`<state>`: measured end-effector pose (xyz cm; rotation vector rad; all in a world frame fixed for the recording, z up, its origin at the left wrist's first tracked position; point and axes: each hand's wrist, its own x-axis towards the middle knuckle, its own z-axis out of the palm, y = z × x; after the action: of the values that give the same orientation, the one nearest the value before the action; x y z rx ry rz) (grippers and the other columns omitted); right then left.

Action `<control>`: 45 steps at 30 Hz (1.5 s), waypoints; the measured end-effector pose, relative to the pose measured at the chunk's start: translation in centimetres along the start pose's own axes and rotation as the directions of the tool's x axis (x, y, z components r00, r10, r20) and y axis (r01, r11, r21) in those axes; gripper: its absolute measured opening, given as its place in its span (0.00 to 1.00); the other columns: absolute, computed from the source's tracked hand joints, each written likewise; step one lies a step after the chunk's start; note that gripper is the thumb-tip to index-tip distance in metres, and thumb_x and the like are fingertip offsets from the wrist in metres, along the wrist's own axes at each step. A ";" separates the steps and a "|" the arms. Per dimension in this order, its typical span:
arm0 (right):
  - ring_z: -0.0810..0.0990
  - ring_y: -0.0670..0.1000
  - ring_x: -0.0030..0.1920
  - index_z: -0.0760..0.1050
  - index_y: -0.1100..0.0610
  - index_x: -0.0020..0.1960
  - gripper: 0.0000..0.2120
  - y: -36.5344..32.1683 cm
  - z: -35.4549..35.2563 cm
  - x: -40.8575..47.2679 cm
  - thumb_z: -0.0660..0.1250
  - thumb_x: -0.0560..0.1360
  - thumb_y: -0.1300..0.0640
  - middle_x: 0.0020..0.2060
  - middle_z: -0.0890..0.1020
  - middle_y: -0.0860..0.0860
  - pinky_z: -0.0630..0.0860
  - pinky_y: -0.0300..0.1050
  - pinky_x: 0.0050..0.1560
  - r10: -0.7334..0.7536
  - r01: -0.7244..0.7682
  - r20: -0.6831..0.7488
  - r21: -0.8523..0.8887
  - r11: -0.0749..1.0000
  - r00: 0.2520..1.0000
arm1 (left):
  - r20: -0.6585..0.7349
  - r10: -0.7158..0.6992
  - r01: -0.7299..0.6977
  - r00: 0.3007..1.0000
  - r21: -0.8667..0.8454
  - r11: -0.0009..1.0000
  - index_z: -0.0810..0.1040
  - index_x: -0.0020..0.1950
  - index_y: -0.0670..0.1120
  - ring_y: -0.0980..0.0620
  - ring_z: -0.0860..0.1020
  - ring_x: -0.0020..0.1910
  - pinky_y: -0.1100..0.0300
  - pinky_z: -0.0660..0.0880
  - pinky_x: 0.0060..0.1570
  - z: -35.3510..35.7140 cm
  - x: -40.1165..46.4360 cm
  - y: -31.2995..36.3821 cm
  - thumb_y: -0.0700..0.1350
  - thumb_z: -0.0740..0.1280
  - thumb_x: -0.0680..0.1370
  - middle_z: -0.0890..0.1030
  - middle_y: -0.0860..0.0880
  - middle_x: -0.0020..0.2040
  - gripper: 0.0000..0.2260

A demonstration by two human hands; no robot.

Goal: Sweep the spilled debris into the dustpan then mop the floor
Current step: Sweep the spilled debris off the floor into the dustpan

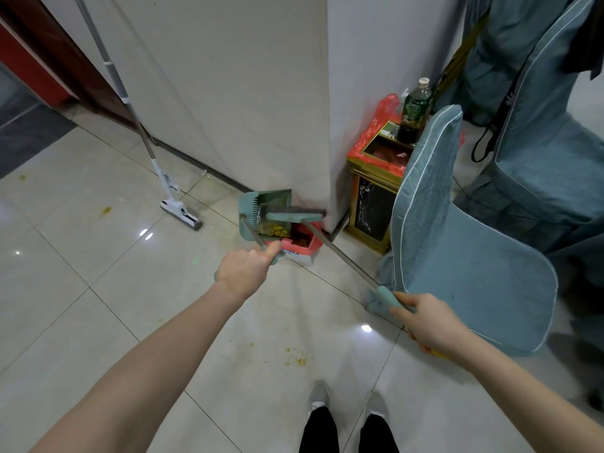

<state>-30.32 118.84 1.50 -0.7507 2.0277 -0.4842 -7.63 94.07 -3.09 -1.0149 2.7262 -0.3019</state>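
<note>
1. Left hand [243,269] fisted round dustpan [261,210] handle; pan sits at the wall corner, holding yellow debris [276,229] and a red box [302,246].
2. Right hand [428,323] gripping broom [295,217] handle, head resting on the pan.
3. Crumbs [295,358] on floor [98,305] near the feet.
4. Mop [178,212] leans on the wall, left.
</note>
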 end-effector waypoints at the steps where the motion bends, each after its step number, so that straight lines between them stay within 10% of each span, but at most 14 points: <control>1: 0.70 0.52 0.25 0.79 0.51 0.62 0.13 -0.4 0.5 1.1 0.61 0.80 0.55 0.30 0.74 0.53 0.67 0.37 0.19 -0.010 0.010 0.004 -0.037 0.999 1.000 | 0.008 0.002 -0.002 1.000 0.006 1.000 0.55 0.59 0.52 0.41 0.75 0.29 0.56 0.66 0.27 0.0 -0.1 0.2 0.40 0.61 0.78 0.81 0.44 0.41 0.17; 6: 0.82 0.54 0.38 0.78 0.51 0.62 0.15 -1.2 3.3 6.3 0.61 0.79 0.50 0.45 0.81 0.54 0.75 0.42 0.31 0.010 -0.001 0.034 -0.238 0.971 0.999 | 0.076 -0.004 0.000 0.997 0.048 0.999 0.63 0.64 0.51 0.40 0.77 0.32 0.55 0.65 0.28 -0.3 -0.5 0.4 0.38 0.58 0.78 0.81 0.45 0.45 0.16; 13: 0.81 0.58 0.37 0.78 0.52 0.59 0.17 0.4 0.8 3.7 0.57 0.81 0.45 0.41 0.80 0.56 0.83 0.52 0.39 0.061 -0.061 -0.009 -0.325 0.944 0.998 | 0.103 0.005 -0.011 0.995 0.062 0.998 0.62 0.65 0.52 0.42 0.69 0.30 0.55 0.65 0.29 -1.0 -0.8 -0.9 0.40 0.57 0.80 0.81 0.45 0.48 0.16; 19: 0.75 0.51 0.25 0.77 0.48 0.65 0.16 1.5 -2.0 0.7 0.62 0.80 0.53 0.32 0.77 0.51 0.70 0.36 0.20 0.058 -0.073 -0.063 -0.269 0.960 0.996 | 0.127 0.071 -0.085 0.989 0.105 0.991 0.62 0.67 0.52 0.43 0.70 0.30 0.56 0.64 0.28 -1.5 -1.4 -1.4 0.35 0.57 0.78 0.79 0.46 0.47 0.20; 28: 0.73 0.52 0.23 0.79 0.51 0.63 0.14 -1.4 1.8 2.6 0.62 0.79 0.55 0.29 0.75 0.54 0.73 0.41 0.25 0.032 -0.032 -0.014 -0.021 0.999 0.999 | 0.189 0.155 -0.193 0.970 0.200 0.961 0.62 0.68 0.49 0.44 0.70 0.30 0.58 0.54 0.22 -2.2 -2.4 0.2 0.33 0.58 0.77 0.79 0.47 0.49 0.21; 37: 0.81 0.59 0.40 0.77 0.48 0.64 0.15 0.3 4.6 5.4 0.60 0.79 0.50 0.44 0.81 0.56 0.82 0.51 0.40 0.064 -0.076 -0.065 -0.215 0.974 0.996 | 0.282 0.201 -0.256 0.938 0.172 0.951 0.60 0.68 0.45 0.43 0.82 0.40 0.55 0.71 0.31 -0.7 -2.2 2.3 0.32 0.57 0.77 0.77 0.44 0.53 0.21; 45: 0.71 0.53 0.24 0.79 0.51 0.64 0.15 2.7 1.9 1.5 0.62 0.79 0.56 0.29 0.74 0.52 0.72 0.39 0.21 0.085 -0.087 -0.063 -0.032 0.996 0.994 | 0.276 0.254 -0.317 0.927 0.215 0.924 0.60 0.69 0.45 0.42 0.82 0.42 0.54 0.65 0.30 -1.1 -3.4 1.9 0.39 0.54 0.82 0.77 0.43 0.54 0.15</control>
<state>-30.21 119.75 -2.06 -0.6730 2.1210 -0.4285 -6.59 97.80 -2.13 -0.5327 2.4844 -0.4325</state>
